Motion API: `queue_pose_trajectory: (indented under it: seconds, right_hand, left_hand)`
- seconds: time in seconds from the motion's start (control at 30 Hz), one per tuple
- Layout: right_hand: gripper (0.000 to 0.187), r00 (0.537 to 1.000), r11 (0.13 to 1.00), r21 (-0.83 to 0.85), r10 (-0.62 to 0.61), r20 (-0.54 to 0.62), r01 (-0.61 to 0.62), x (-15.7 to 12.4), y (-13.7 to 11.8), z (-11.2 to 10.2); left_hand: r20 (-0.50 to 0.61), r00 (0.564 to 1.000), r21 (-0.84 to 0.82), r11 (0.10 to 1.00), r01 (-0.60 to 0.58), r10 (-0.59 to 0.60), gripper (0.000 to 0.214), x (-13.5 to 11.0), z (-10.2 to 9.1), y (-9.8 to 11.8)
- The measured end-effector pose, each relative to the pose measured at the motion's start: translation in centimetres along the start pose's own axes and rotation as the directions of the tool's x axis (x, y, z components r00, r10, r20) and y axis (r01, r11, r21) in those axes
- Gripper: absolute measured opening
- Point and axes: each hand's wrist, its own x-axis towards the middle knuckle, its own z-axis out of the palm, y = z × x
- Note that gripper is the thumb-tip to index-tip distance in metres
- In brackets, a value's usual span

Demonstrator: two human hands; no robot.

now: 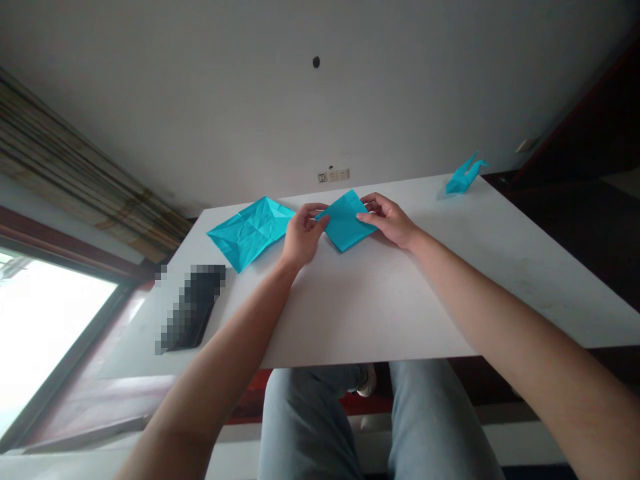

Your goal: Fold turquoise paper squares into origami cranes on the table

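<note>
A folded square of blue origami paper (347, 223) is held by its left and right corners over the white table, one corner pointing away from me. My left hand (305, 233) pinches the left corner between thumb and fingers. On the opposite corner, my right hand (390, 219) grips with the thumb on top and the fingers behind. Just left of my left hand lies a larger creased sheet of blue paper (253, 230), spread out and marked with many fold lines. At the far right of the table stands a blue paper crane (465, 177).
A dark, pixelated flat object (193, 310) lies at the left of the white table (370, 313). The wall behind carries power sockets (333, 175). A curtain (85, 160) and a window (45, 333) are on the left. My legs are under the front edge.
</note>
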Motion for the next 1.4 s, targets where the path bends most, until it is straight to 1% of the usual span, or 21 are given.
queue_pose_trajectory:
  seconds: [0.1, 0.2, 0.27, 0.37, 0.43, 0.47, 0.57, 0.67, 0.8, 1.03, 1.13, 1.2, 1.3, 1.4]
  right_hand:
    - [0.049, 0.999, 1.000, -0.005, 0.016, 0.038, -0.016, -0.2, -0.3, 0.2]
    - [0.049, 0.998, 1.000, -0.021, 0.024, 0.057, -0.022, -0.2, -0.4, 0.2]
    - [0.048, 0.999, 0.999, -0.043, 0.005, 0.035, -0.003, -0.1, -0.2, 0.1]
    - [0.046, 1.000, 0.998, -0.063, -0.025, -0.019, 0.024, 0.0, 0.0, 0.0]
    - [0.044, 0.999, 0.998, -0.050, -0.025, -0.037, 0.023, 0.1, 0.2, 0.0]
    - [0.043, 0.999, 0.999, -0.036, -0.023, -0.038, 0.022, 0.1, 0.2, 0.0]
    - [0.039, 1.000, 1.000, 0.006, -0.022, -0.019, 0.022, 0.2, 0.4, 0.0]
    - [0.035, 1.000, 1.000, -0.003, -0.019, 0.013, 0.019, 0.2, 0.4, -0.1]
    - [0.034, 0.998, 0.999, -0.033, -0.003, 0.057, 0.005, 0.0, 0.3, -0.1]
    - [0.046, 0.997, 0.999, 0.034, 0.021, 0.074, -0.023, 0.0, 0.6, 0.0]
    - [0.050, 0.998, 1.000, 0.003, 0.007, 0.064, -0.008, 0.1, 0.6, 0.0]
    - [0.052, 0.999, 1.000, 0.000, 0.014, 0.036, -0.014, 0.1, 0.6, 0.0]
    - [0.056, 0.998, 0.995, 0.072, 0.067, 0.006, -0.068, 0.1, 0.5, 0.0]
    - [0.062, 0.995, 0.990, 0.108, 0.095, -0.030, -0.091, 0.3, 0.6, 0.0]
  left_hand:
    - [-0.031, 1.000, 0.035, 0.999, 0.001, 0.000, 0.024, 0.1, 0.0, 0.0]
    - [-0.023, 1.000, 0.053, 0.999, 0.010, -0.009, 0.025, 0.1, -0.1, -0.2]
    - [0.017, 0.999, 0.051, 0.998, 0.027, -0.028, 0.031, -0.1, -0.1, -0.4]
    - [0.137, 0.989, 0.051, 0.997, 0.051, -0.058, 0.040, -0.5, -0.2, -0.8]
    - [0.199, 0.978, 0.064, 0.997, 0.046, -0.057, 0.040, -0.6, -0.2, -1.1]
    - [0.207, 0.977, 0.074, 0.997, 0.037, -0.052, 0.038, -0.6, -0.2, -1.2]
    - [0.149, 0.989, 0.110, 0.994, 0.001, -0.017, 0.028, -0.4, -0.4, -1.4]
    - [0.084, 0.996, 0.159, 0.986, -0.041, 0.028, 0.019, -0.1, -0.6, -1.4]
    - [0.056, 0.996, 0.161, 0.984, -0.078, 0.070, 0.023, 0.1, -0.8, -1.3]
    - [0.056, 0.994, 0.120, 0.988, -0.101, 0.095, 0.025, 0.2, -0.8, -1.6]
    - [0.032, 0.998, 0.094, 0.994, -0.061, 0.058, 0.024, 0.3, -0.8, -1.7]
    - [-0.011, 1.000, 0.062, 0.998, -0.010, 0.011, 0.022, 0.5, -0.8, -1.7]
    - [-0.064, 0.996, -0.003, 0.998, 0.058, -0.059, 0.022, 0.8, -0.8, -1.8]
    - [-0.054, 0.994, -0.027, 0.996, 0.089, -0.090, 0.026, 1.1, -0.8, -1.9]
